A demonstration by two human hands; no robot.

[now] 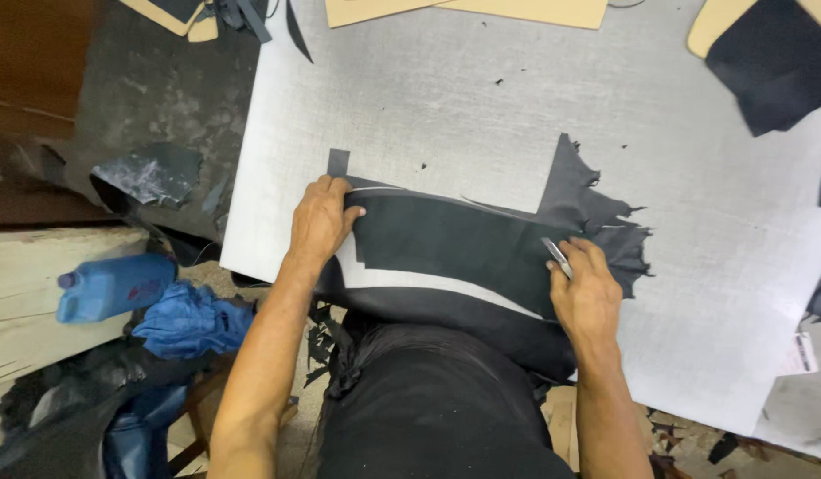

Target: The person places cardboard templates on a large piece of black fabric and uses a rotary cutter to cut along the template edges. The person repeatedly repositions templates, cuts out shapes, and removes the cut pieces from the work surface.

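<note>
Lying across a pale, scratched cutting board point(481, 98), a dark matte sheet of leather point(455, 239) shows straight notches already cut away, with much still uncut. The left hand point(322, 217) presses flat, fingers spread, on its edge; the right hand point(586, 288) pinches what seems a small metal knife point(557, 257).

Illumination: even, diffuse, moderately bright; source direction not determinable. Pale worktop point(481, 106) well exposed, weave texture visible, slight brightening toward right side, no hard glare. Shadows soft, faint under hands. Black material point(446, 239) near-featureless, detail crushed. Left floor area dimmer. Focus sharp at centre; mild softness and wide-angle stretch toward frame edges. Slight motion blur, top right corner.
</note>
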